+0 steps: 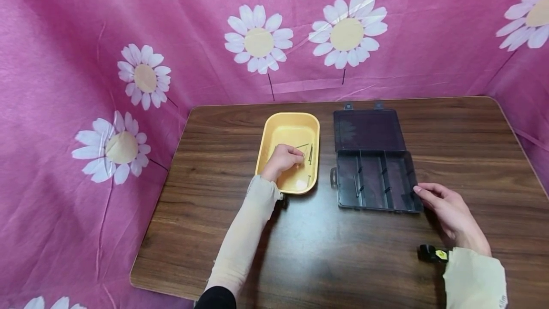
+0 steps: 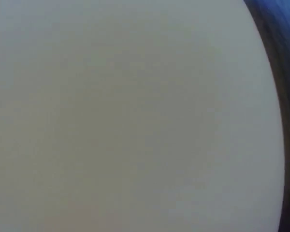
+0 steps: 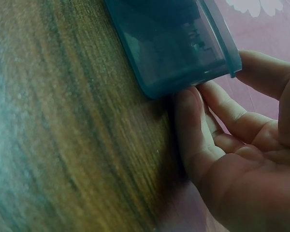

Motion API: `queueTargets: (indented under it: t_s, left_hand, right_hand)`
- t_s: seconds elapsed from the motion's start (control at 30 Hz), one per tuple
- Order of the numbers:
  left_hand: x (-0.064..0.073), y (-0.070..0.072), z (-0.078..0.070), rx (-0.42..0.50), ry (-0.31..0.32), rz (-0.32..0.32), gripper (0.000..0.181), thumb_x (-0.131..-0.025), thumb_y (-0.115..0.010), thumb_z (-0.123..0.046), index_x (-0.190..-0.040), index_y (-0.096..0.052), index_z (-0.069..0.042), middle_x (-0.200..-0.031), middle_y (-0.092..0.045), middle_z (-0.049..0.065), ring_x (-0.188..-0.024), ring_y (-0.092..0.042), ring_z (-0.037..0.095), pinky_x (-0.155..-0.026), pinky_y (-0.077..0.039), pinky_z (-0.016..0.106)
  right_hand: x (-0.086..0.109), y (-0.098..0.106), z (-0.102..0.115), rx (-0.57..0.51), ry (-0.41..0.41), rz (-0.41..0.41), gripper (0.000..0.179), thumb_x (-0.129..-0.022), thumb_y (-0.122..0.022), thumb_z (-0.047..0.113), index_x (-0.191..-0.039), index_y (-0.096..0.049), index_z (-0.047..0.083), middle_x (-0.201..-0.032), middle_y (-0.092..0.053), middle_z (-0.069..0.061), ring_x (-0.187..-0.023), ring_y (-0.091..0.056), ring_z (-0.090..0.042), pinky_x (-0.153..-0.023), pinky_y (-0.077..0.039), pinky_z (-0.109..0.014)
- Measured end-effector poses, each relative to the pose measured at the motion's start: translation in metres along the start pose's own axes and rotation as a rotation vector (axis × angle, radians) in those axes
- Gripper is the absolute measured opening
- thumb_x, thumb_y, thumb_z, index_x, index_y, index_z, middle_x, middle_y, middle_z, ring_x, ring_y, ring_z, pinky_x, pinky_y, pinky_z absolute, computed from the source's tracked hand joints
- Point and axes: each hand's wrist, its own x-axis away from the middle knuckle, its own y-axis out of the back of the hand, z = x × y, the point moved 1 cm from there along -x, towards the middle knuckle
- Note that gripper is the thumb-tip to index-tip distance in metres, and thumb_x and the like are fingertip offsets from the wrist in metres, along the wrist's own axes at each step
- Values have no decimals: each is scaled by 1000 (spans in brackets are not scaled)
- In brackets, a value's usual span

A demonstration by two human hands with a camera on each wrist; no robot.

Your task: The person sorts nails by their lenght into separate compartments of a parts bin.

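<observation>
My left hand reaches into a yellow tray, its fingertips together low inside, close beside several thin nails. I cannot tell whether a nail is between those fingertips. A pale surface fills most of the left wrist view, with no fingers showing. To the right lies a dark translucent compartment box with its lid folded back. One nail sits in its left compartment. My right hand grips the box's right wall; in the right wrist view, fingers are at its lower edge and rim.
Tray and box stand side by side on a brown wood-grain table. A black strap with a yellow label is at the right wrist. Behind the table hangs a pink cloth with white flowers.
</observation>
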Motion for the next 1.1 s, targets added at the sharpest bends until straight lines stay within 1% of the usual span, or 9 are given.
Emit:
queueTargets:
  t_s: [0.1, 0.33, 0.4, 0.47, 0.6, 0.67, 0.73, 0.97, 1.1]
  left_hand:
    - [0, 1, 0, 71, 17, 18, 16, -76, -64, -3, -91, -67, 3, -63, -57, 0, -57, -52, 14, -56, -45, 26]
    - [2, 4, -1, 225, 129, 50, 22, -76, -65, -4, -98, -67, 0, -76, -64, 3, -63, -55, 12, -62, -44, 26]
    - [2, 5, -1, 250, 138, 54, 22, -76, -66, -5, -97, -67, -1, -80, -67, 6, -63, -56, 11, -61, -44, 24]
    - [6, 6, -4, 277, 146, 66, 25, -76, -66, -6, -101, -66, 0, -87, -68, 10, -64, -57, 11, -64, -46, 25]
    - [6, 6, -4, 339, 156, 84, 30, -76, -66, -6, -105, -63, 2, -94, -67, 16, -62, -57, 11, -63, -48, 25]
    - [4, 5, -1, 364, 157, 87, 31, -76, -67, -8, -106, -62, 1, -92, -67, 15, -61, -58, 11, -60, -47, 23]
    - [6, 5, -2, 382, 148, 96, 32, -77, -67, -8, -106, -62, 2, -95, -66, 17, -61, -59, 12, -62, -48, 25]
    - [12, 5, -6, 469, 98, 121, 28, -79, -65, -10, -104, -61, 1, -82, -67, 6, -65, -60, 12, -66, -49, 26]
    - [14, 4, -8, 524, 83, 148, 30, -81, -63, -9, -107, -59, 3, -81, -65, 4, -65, -60, 12, -66, -49, 25]
  right_hand:
    - [0, 1, -1, 8, -16, 2, 52, -85, -52, 46, -121, -46, 8, -101, -44, 23, -84, -47, 16, -67, -43, -7]
    - [0, 0, -3, 16, -22, 2, 55, -85, -51, 48, -122, -46, 8, -102, -43, 22, -84, -46, 16, -67, -43, -7]
    - [0, 1, -4, 17, -19, 2, 54, -85, -51, 47, -122, -46, 9, -102, -43, 22, -84, -46, 17, -67, -43, -7]
    - [0, 1, -4, 18, -16, 2, 54, -85, -51, 47, -122, -46, 9, -102, -42, 22, -84, -46, 17, -67, -43, -7]
    - [-1, 2, -4, 24, -19, 1, 56, -85, -50, 48, -123, -45, 8, -103, -42, 22, -84, -45, 18, -66, -42, -6]
    - [-1, 1, -3, 18, -18, -1, 56, -85, -51, 48, -123, -45, 8, -103, -42, 23, -84, -46, 18, -67, -43, -7]
    - [-1, 1, -3, 22, -23, 1, 56, -85, -50, 49, -123, -45, 8, -103, -41, 23, -84, -45, 18, -66, -43, -7]
    - [-1, 0, -3, 18, -9, 2, 56, -86, -50, 47, -124, -45, 7, -103, -42, 23, -85, -45, 18, -67, -42, -7]
    - [0, 0, -2, 10, -3, -4, 54, -86, -51, 46, -123, -46, 6, -102, -43, 23, -85, -46, 17, -67, -43, -7]
